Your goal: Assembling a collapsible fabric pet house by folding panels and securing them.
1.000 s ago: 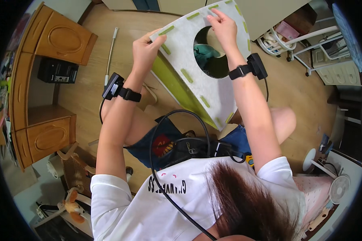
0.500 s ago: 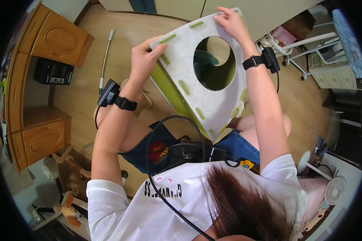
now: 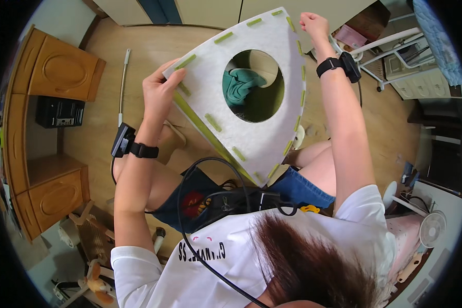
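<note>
A pointed white felt panel with a large round hole faces me, short green felt tabs showing along its edges. It tops a hollow green felt body, whose side shows at the left. My left hand grips the panel's left corner, thumb on the white face. Through the hole I see a crumpled green cloth inside. Just off the panel's upper right edge, my right hand is raised with its fingers curled closed. Whether anything small is between them is hidden.
A wooden desk with a black computer case stands at the left, a metal pole on the floor beside it. At the right are a white metal rack and a white fan. A black cable loops before me.
The felt piece has tilted and shifted left with my left hand, bringing more of the green cloth into sight. My right hand has left the panel's top edge and moved right, fingers curled.
</note>
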Tool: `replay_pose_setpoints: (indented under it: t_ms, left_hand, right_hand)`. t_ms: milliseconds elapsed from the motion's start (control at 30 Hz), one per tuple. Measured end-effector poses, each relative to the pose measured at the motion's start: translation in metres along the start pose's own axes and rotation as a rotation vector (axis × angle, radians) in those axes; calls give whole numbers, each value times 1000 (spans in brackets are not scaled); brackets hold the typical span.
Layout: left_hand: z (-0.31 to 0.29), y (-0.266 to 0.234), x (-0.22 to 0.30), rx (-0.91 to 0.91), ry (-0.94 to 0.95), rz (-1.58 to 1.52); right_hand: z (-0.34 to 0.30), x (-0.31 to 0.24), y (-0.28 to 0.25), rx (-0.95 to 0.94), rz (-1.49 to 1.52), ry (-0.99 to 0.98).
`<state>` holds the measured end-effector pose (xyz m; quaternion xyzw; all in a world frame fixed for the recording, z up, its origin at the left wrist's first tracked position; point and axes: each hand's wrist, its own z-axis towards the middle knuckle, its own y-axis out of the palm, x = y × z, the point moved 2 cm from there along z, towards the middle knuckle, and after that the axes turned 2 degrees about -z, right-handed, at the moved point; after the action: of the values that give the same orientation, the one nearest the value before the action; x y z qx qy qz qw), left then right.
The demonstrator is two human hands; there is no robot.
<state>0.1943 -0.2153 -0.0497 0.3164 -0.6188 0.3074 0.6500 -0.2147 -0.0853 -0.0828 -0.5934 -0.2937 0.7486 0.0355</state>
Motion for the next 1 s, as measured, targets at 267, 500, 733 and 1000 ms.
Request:
replay_pose_setpoints:
  t_ms: [267,500,733,1000]
  left_hand:
    - [0,-1,2,-24,-31,-23]
    - [3,-4,-1,-14,-27,-29]
    - [4,-7,-6,-6,-61,-15]
    - [5,-9,-4,9,-65,-22]
  right_hand:
    - [4,-3,38,-73,-355,-386]
    - [27,23,18,-160,140,-76]
    - [0,-13,33,-290,-111,-184]
    - [18,-4,35,-278,-16,-337]
